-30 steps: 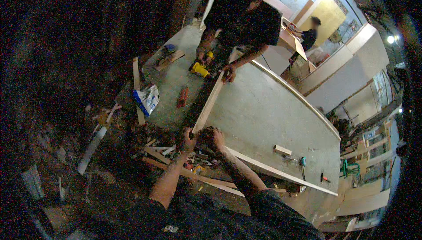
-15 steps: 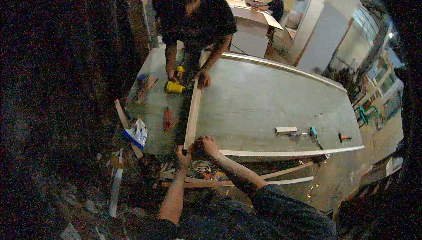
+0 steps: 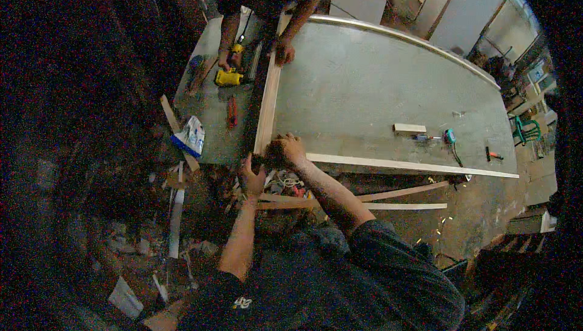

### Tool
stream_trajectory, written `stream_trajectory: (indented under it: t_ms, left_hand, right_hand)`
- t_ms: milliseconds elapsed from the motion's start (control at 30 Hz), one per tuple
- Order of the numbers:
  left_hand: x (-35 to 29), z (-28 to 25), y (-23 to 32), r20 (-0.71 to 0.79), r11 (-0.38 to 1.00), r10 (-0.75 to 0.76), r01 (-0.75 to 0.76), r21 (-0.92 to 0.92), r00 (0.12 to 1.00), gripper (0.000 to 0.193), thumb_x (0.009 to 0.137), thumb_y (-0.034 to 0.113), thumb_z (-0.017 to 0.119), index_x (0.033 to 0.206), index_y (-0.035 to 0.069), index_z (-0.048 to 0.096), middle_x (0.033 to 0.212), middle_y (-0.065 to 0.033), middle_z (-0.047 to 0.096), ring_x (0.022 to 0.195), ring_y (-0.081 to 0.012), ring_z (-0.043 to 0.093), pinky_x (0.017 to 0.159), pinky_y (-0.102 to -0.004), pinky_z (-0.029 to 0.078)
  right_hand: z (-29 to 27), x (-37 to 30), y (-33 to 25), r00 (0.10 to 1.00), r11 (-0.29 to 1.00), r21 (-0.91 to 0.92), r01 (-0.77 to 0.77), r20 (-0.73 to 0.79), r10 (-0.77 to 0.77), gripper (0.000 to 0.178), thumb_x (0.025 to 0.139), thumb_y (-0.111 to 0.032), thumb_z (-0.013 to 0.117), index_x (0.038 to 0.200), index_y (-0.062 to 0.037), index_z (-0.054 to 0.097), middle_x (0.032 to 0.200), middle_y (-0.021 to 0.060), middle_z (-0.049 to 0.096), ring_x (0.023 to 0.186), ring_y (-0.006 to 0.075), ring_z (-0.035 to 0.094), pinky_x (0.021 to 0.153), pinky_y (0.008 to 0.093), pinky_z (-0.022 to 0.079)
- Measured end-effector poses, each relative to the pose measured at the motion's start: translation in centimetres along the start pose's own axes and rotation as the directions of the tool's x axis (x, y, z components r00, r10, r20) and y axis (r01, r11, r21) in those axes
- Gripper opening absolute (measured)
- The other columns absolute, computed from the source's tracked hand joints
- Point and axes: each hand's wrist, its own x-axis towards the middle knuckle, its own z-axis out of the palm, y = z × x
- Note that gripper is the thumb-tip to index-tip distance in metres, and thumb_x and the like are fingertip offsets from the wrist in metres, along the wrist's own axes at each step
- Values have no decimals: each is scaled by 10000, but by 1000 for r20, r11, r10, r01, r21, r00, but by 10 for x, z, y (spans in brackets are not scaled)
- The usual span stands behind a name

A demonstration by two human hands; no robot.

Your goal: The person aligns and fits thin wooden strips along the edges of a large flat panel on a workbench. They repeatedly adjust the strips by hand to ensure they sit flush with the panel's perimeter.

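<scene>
A pale wooden strip (image 3: 267,109) lies lengthwise across a large grey-green panel (image 3: 388,82), its near end between my hands. My left hand (image 3: 252,176) is closed at that end, on the strip's left side; a small dark patch by its fingertips cannot be made out. My right hand (image 3: 290,151) curls over the same end from the right, its fingers partly in shadow. Across from me, a co-worker's hand (image 3: 284,52) rests on the strip's far part. The co-worker's other hand holds a yellow power tool (image 3: 229,77).
Red-handled pliers (image 3: 232,112) and a blue-white bag (image 3: 191,137) lie to the left. On the panel's right are a short wood block (image 3: 410,128), a teal-handled tool (image 3: 449,137) and an orange-handled tool (image 3: 494,154). Loose strips and scraps lie below the near edge.
The view has tilted downward, so the panel and the co-worker sit higher in it. My hands stay at the strip's near end. The co-worker still holds the yellow tool.
</scene>
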Motion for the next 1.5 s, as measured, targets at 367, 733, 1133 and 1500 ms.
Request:
stream_trajectory:
  t_ms: [367, 733, 1133, 1500]
  left_hand:
    - [5, 19, 6, -204, 986, 162, -164, 8, 965, 814, 902, 583, 583, 1415, -21, 397, 1412, -220, 437, 1345, -369, 374, 1110, -484, 297]
    - [24, -16, 5, 76, 988, 73, -82, 130, 994, 673, 832, 502, 703, 1247, 0, 535, 1168, -214, 561, 1152, -366, 495, 997, -465, 386]
    - [70, -52, 81, 367, 953, -32, -82, 290, 930, 482, 760, 432, 774, 925, -4, 651, 988, -213, 649, 906, -327, 635, 789, -431, 506]
    - [93, -50, 90, 557, 793, 19, -352, 497, 830, 442, 802, 427, 687, 880, -7, 661, 912, -268, 674, 890, -431, 664, 788, -489, 533]
  right_hand:
    - [-9, -4, -6, 1000, 998, 59, -9, 11, 9, 326, 872, -138, 541, 1184, -155, 636, 1418, 30, 509, 1322, 266, 416, 975, 496, 380]
    - [-25, -2, -15, 994, 998, 56, 13, 105, -18, 369, 865, -182, 579, 1232, -169, 613, 1386, 51, 516, 1285, 258, 448, 1021, 485, 367]
    - [0, -8, -12, 992, 995, 71, -76, -97, 83, 283, 883, -174, 559, 1154, -177, 642, 1226, 34, 585, 1174, 284, 503, 943, 476, 414]
    - [-8, -3, -21, 985, 983, 69, -171, -3, 171, 272, 872, -155, 559, 1132, -193, 630, 1146, 7, 603, 1144, 251, 518, 931, 445, 432]
